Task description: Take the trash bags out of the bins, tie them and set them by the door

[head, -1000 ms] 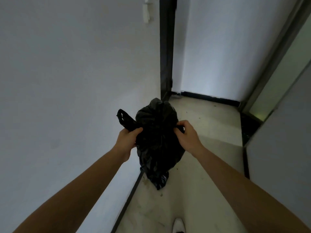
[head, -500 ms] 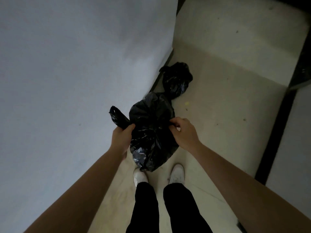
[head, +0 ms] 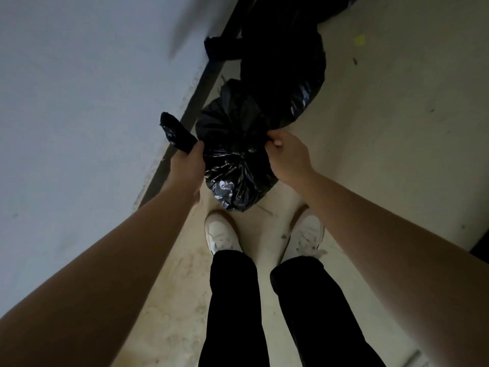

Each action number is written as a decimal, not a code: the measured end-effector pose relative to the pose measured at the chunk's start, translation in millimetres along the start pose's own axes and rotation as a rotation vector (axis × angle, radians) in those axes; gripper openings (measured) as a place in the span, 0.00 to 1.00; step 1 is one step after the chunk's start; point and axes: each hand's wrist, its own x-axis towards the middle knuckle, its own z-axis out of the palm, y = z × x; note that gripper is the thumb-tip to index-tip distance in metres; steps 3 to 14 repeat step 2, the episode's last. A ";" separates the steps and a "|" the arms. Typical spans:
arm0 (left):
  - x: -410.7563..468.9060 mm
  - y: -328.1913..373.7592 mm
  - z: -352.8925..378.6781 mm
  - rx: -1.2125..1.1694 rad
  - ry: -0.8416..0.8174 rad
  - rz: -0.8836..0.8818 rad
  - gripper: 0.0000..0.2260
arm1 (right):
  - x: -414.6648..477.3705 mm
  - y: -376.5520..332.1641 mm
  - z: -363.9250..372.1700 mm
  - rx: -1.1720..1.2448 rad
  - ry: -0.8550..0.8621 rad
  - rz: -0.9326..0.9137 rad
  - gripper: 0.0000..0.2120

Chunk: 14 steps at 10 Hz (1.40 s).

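A small black trash bag (head: 235, 160) hangs low between my hands, just in front of my feet. My left hand (head: 186, 165) grips one black handle flap, whose end sticks out up and left of my fist. On the bag's right side, my right hand (head: 287, 152) pinches the other flap. A second, larger black trash bag (head: 285, 70) lies on the floor right behind it, against the base of the wall.
A white wall (head: 79, 102) with a dark baseboard (head: 195, 96) runs along my left. My white shoes (head: 221, 234) stand on the pale floor (head: 397, 128). A small yellow scrap (head: 359, 39) lies on the floor at the upper right.
My view has tipped further down and closer to the floor. The held bag has come lower, near the bag lying by the wall. Both hands keep their grip.
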 end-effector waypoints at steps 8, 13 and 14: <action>-22.1 -5.7 -10.0 0.320 0.187 0.269 0.17 | -19.8 -0.2 -7.9 0.119 -0.017 -0.001 0.13; -22.1 -5.7 -10.0 0.320 0.187 0.269 0.17 | -19.8 -0.2 -7.9 0.119 -0.017 -0.001 0.13; -22.1 -5.7 -10.0 0.320 0.187 0.269 0.17 | -19.8 -0.2 -7.9 0.119 -0.017 -0.001 0.13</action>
